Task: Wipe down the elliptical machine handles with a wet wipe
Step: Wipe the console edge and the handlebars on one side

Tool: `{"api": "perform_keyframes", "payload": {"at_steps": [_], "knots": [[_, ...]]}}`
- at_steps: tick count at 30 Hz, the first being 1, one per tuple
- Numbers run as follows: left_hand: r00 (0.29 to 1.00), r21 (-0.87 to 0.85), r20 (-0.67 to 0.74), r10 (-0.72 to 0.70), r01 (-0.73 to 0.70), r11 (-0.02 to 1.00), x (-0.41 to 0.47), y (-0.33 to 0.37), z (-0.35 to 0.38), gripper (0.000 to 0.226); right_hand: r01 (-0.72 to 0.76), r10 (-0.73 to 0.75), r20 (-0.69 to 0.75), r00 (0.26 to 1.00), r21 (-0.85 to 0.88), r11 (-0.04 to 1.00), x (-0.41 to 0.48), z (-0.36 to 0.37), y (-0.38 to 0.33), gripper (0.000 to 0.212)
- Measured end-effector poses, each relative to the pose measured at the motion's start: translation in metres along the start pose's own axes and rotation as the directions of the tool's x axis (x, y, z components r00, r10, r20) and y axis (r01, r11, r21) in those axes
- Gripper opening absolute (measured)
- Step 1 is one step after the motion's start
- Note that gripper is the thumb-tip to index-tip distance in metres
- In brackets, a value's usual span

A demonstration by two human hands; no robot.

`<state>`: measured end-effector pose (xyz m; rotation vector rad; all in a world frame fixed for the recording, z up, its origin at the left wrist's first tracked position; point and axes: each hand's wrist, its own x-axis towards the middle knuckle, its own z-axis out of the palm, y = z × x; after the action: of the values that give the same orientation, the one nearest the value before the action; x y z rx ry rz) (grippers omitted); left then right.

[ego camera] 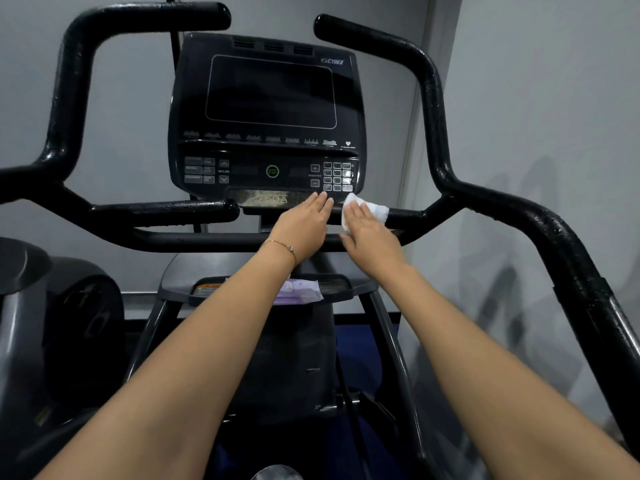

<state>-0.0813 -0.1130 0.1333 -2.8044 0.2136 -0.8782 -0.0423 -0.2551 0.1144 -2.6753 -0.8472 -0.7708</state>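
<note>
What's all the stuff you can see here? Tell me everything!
console: one, black, top middle, screen dark
tall handles: two, black, one on each side of the console
short bars: two, black, just below the console
wet wipe: one, white, on the right short bar
wipe pack: one, purple, on the tray
tray: one, grey, below the console
other machine: one, grey and black, far left
wall: one, grey, behind everything
bracelet: one, gold, on the left wrist
left hand: one, flat, fingers straight at the console's bottom edge
right hand: one, flat, pressing on the wet wipe
</note>
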Motion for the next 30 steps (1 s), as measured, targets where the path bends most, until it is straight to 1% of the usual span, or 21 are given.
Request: {"api": "perform_keyframes", "payload": {"at_steps": [3, 5, 9, 11, 14, 16, 17, 19, 21, 23, 26, 28, 30], "knots": [[1.000, -0.046, -0.001, -0.030, 0.030, 0.999, 0.003, -0.002, 0.005, 0.058, -0.087, 0.088, -0.007, 0.996, 0.076, 0.993, -0.003, 0.000, 0.023, 0.056], [1.000, -0.039, -0.002, -0.017, 0.017, 0.999, 0.004, -0.005, 0.006, 0.063, -0.113, 0.114, -0.020, 0.993, 0.059, 0.992, 0.002, 0.002, 0.025, 0.051], [1.000, -0.034, 0.001, -0.015, 0.015, 0.999, 0.006, -0.008, 0.005, 0.064, -0.056, 0.056, -0.059, 0.997, -0.012, 0.998, 0.002, 0.007, 0.014, 0.049], [1.000, -0.035, 0.008, -0.017, 0.017, 0.999, 0.008, -0.009, 0.005, 0.065, -0.059, 0.058, -0.063, 0.996, -0.022, 0.998, -0.005, 0.005, 0.022, 0.049], [1.000, -0.025, 0.020, -0.013, 0.013, 1.000, 0.011, -0.011, 0.001, 0.066, -0.129, 0.128, -0.067, 0.990, -0.017, 0.992, -0.006, -0.005, 0.031, 0.045], [1.000, -0.023, 0.028, -0.014, 0.014, 1.000, 0.011, -0.011, -0.001, 0.065, -0.188, 0.187, -0.087, 0.979, -0.002, 0.982, 0.002, -0.008, 0.025, 0.042], [0.999, -0.022, 0.030, -0.016, 0.016, 1.000, 0.011, -0.011, -0.002, 0.064, -0.185, 0.184, -0.097, 0.978, 0.001, 0.983, 0.005, -0.008, 0.019, 0.041], [1.000, -0.014, 0.021, -0.017, 0.017, 1.000, 0.011, -0.011, -0.002, 0.062, -0.130, 0.128, -0.092, 0.987, -0.008, 0.992, 0.008, -0.005, 0.012, 0.042], [1.000, -0.006, 0.006, -0.017, 0.017, 1.000, 0.011, -0.011, 0.000, 0.061, -0.098, 0.098, -0.087, 0.991, 0.008, 0.995, 0.005, -0.003, 0.017, 0.042], [1.000, -0.009, 0.001, -0.011, 0.011, 1.000, 0.012, -0.012, 0.002, 0.063, -0.132, 0.135, -0.102, 0.986, 0.036, 0.991, 0.000, -0.004, 0.033, 0.039], [1.000, -0.015, -0.006, -0.011, 0.010, 1.000, 0.013, -0.014, 0.004, 0.065, -0.212, 0.219, -0.167, 0.961, 0.059, 0.975, 0.004, -0.004, 0.046, 0.030], [1.000, -0.021, -0.014, -0.007, 0.007, 1.000, 0.013, -0.014, 0.004, 0.065, -0.179, 0.181, -0.191, 0.965, 0.031, 0.983, 0.008, -0.003, 0.036, 0.029], [1.000, -0.029, -0.017, -0.008, 0.007, 1.000, 0.013, -0.014, 0.005, 0.065, -0.092, 0.099, -0.204, 0.974, 0.040, 0.995, 0.007, 0.001, 0.026, 0.032]]}}
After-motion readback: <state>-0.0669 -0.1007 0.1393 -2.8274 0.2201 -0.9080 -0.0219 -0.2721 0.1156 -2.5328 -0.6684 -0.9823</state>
